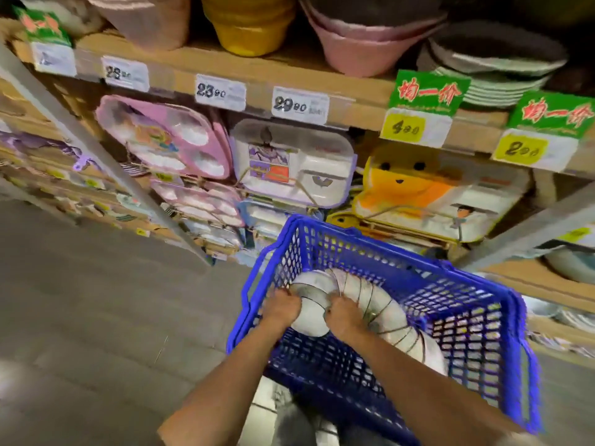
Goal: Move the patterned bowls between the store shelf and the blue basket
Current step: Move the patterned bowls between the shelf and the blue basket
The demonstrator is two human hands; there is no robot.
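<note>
Both bare forearms reached forward from the bottom edge into a blue basket (476, 304), a plastic lattice crate that stood in front of the store shelf (354, 101). Grey floor (80, 300) stretched away on the left, blurred by motion. The wooden shelving ran across the upper half of the view, with white price tags (299, 105) along its front edge and green and yellow signs (428, 93) at the right.

Inside the basket a row of patterned bowls (391, 320) lay on its side, nested, curving from the near right corner toward the far left wall. The left hand (283, 305) and the right hand (344, 315) were both closed on the end bowl (310, 317), one on each side of it, at the left end of the row. That bowl still touched the next one.

On the upper shelf stood pink tubs (354, 49), a yellow tub (249, 30) and a stack of pale green plates (495, 82). Below hung children's divided trays: pink (167, 136), white with lilac edge (296, 162), and a yellow animal-faced one (409, 185). More pale dishes sat on the low shelf at the right, too blurred to describe.
</note>
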